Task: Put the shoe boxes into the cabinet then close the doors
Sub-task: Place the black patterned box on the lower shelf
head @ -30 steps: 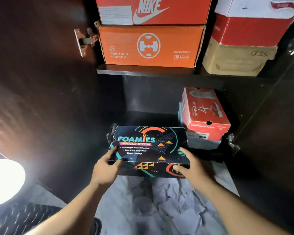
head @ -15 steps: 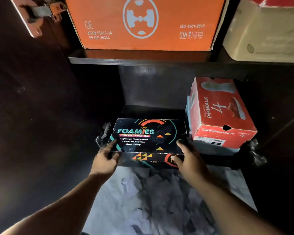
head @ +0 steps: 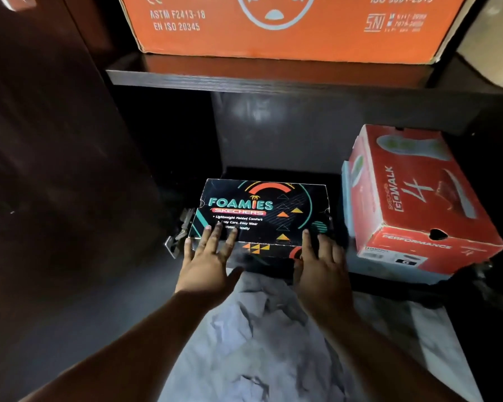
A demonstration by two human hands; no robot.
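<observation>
A black Foamies shoe box (head: 269,207) lies flat on the bottom shelf of the dark cabinet, its front face toward me. My left hand (head: 208,261) presses on the box's front left edge with straight, spread fingers. My right hand (head: 321,264) presses against the front right corner, fingers straight. To the right stands a red GoWalk shoe box (head: 418,198) on top of a pale blue box (head: 369,264). An orange shoe box (head: 288,24) sits on the upper shelf (head: 244,79).
The open left cabinet door (head: 55,169) stands close on the left, with a metal hinge (head: 177,236) low beside the black box. A beige box (head: 494,44) shows at the top right. Marble floor (head: 259,343) lies below my arms.
The box has slid deeper onto the bottom shelf. My hands went from gripping its sides to pressing flat on its front edge. The camera has moved closer and lower.
</observation>
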